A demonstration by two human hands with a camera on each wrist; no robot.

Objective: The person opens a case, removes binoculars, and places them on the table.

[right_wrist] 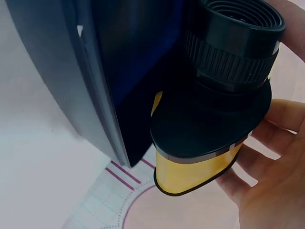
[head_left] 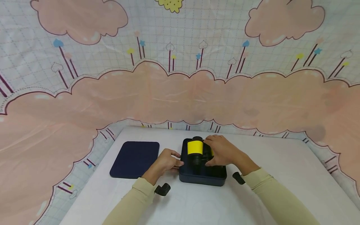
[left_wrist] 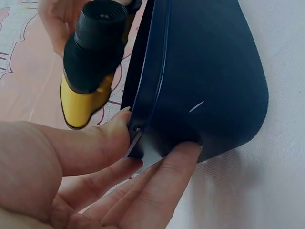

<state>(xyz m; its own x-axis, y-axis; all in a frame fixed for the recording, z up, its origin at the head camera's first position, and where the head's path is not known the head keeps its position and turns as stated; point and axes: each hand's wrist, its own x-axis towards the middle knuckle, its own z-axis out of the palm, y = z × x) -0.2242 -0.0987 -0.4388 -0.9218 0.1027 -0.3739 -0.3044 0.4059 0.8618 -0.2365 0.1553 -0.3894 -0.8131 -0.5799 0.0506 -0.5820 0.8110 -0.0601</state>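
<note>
Black-and-yellow binoculars (head_left: 195,147) are held by my right hand (head_left: 225,151) over a dark navy tin box (head_left: 202,180). Its fingers and thumb wrap the right side, and in the right wrist view the fingers lie along the far side of the black and yellow barrel (right_wrist: 205,119). My left hand (head_left: 166,161) steadies the tin at its left edge; in the left wrist view the thumb (left_wrist: 109,143) is on the rim and a fingertip presses the outer wall (left_wrist: 205,71). The binoculars overlap the open tin in the head view, and part of the inside is hidden by them.
A flat navy lid (head_left: 135,159) lies on the white table (head_left: 281,178), left of the tin. Behind the table hangs a patterned cloth (head_left: 197,100) with pink clouds. Small black wrist cameras (head_left: 163,189) sit on both sleeves.
</note>
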